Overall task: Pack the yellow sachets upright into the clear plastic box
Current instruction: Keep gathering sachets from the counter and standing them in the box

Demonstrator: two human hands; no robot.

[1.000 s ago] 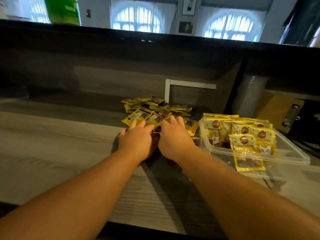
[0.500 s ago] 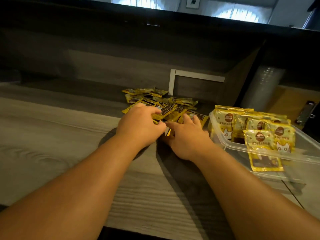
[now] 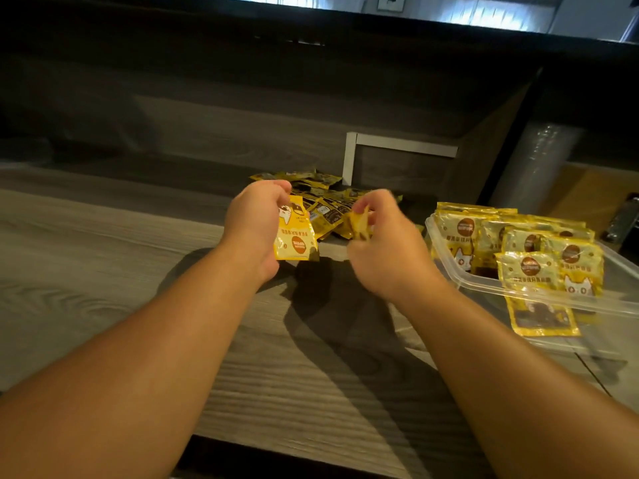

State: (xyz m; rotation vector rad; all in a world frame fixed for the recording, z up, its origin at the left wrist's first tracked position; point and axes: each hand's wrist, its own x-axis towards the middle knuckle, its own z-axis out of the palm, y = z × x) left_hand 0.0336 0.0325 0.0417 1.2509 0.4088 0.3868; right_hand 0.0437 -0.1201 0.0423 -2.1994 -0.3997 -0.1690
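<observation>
I see my left hand point(image 3: 254, 224) raised above the desk point(image 3: 103, 271), its grip clenched on 1 yellow sachet point(image 3: 295, 236). That sachet hangs upside down, its printed face toward the camera, with the fingers curled over its upper edge. My right hand point(image 3: 383, 250) is lifted just beside it, and its grip pinches a second sachet point(image 3: 359, 224) between thumb and fingers; this one is blurred and seen nearly edge-on, so I cannot read its face. The 2 hands are close but apart.

Behind them, a loose pile of sachets point(image 3: 328, 202) lies flat on the desk, near a white frame point(image 3: 349, 160) that stands against the back panel. To the right, the clear plastic box point(image 3: 449, 267) sits on the desk, well apart from the left hand and near the right forearm. Inside it, packed sachets point(image 3: 539, 250) stand upright in rows, their faces toward the camera, with the tops rising above the rim. The nearest of them shows through the box's front wall. Both arm shadows fall on the desk between my forearms.
</observation>
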